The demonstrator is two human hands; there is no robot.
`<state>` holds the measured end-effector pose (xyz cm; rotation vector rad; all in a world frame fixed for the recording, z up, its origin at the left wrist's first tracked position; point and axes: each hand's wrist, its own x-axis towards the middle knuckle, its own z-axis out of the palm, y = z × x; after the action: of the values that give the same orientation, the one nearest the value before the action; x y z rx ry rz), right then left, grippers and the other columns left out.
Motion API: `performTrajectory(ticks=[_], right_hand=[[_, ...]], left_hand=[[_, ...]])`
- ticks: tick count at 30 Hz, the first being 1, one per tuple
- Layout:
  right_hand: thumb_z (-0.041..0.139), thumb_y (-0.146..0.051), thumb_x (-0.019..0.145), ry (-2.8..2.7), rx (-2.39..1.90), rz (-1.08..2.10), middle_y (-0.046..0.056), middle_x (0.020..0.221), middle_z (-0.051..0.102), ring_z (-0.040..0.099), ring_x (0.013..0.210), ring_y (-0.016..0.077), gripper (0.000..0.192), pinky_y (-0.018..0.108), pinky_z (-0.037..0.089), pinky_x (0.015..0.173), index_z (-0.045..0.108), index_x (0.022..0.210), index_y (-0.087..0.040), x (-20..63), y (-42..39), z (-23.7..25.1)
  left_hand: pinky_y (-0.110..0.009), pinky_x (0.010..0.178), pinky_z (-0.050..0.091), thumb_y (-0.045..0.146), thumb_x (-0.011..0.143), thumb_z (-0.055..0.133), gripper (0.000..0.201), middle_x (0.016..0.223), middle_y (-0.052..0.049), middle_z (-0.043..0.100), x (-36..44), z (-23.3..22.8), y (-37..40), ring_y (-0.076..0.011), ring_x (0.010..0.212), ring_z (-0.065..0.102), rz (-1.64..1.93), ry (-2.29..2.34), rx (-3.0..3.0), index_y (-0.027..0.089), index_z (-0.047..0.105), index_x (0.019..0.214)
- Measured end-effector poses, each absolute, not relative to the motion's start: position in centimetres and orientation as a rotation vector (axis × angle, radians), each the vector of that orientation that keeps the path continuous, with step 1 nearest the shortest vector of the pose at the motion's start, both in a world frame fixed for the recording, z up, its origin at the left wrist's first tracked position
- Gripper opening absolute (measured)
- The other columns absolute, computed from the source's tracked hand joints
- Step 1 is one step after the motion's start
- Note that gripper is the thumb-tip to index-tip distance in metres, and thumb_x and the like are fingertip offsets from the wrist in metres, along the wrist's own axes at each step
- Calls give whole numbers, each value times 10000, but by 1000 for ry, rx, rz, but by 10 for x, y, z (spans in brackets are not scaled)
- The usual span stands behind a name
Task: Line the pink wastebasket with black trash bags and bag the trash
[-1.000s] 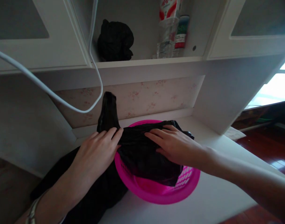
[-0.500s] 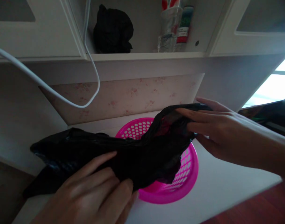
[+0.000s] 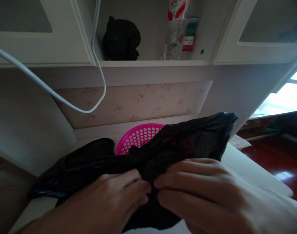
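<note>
Holding a thin black plastic bag (image 3: 163, 152), the left hand (image 3: 114, 198) and the right hand (image 3: 199, 191) sit close together with fingertips almost touching. Both hands are curled shut around the bag's crumpled middle. The bag spreads out to each side of the hands, over the white bench (image 3: 250, 169). Just behind the hands, a round pink plastic basket with holes (image 3: 138, 138) peeks out from under the bag. Above, a white cable (image 3: 65, 100) hangs down.
</note>
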<state>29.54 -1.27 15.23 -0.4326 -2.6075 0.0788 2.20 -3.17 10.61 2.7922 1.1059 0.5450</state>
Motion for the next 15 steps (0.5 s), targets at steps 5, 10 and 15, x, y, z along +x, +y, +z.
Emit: performTrajectory(ticks=[5, 10, 15], right_hand=[[745, -552, 927, -2814, -745, 41, 163, 1546, 612, 642, 1354, 387, 737, 522, 565, 1089, 556, 1552, -212, 290, 27, 138], [885, -670, 721, -2974, -883, 235, 159, 1451, 692, 755, 1166, 370, 1027, 454, 630, 944, 525, 1586, -247, 317, 44, 130], [787, -400, 944, -2996, -730, 222, 20, 1180, 815, 793, 975, 249, 297, 350, 614, 816, 772, 1224, -301, 331, 37, 126]], left_hand=[[-495, 1040, 615, 376, 836, 846, 624, 1408, -71, 717, 13, 105, -19, -343, 1254, 711, 283, 1412, 2707, 323, 645, 1425], [-495, 1048, 612, 347, 687, 948, 1031, 1504, -72, 664, 0, 103, -18, -361, 1290, 701, 124, 1435, 2484, 375, 474, 1602], [-523, 953, 652, 364, 614, 990, 972, 1408, -74, 718, 3, 101, -13, -405, 1186, 749, 134, 1434, 2528, 418, 599, 1502]])
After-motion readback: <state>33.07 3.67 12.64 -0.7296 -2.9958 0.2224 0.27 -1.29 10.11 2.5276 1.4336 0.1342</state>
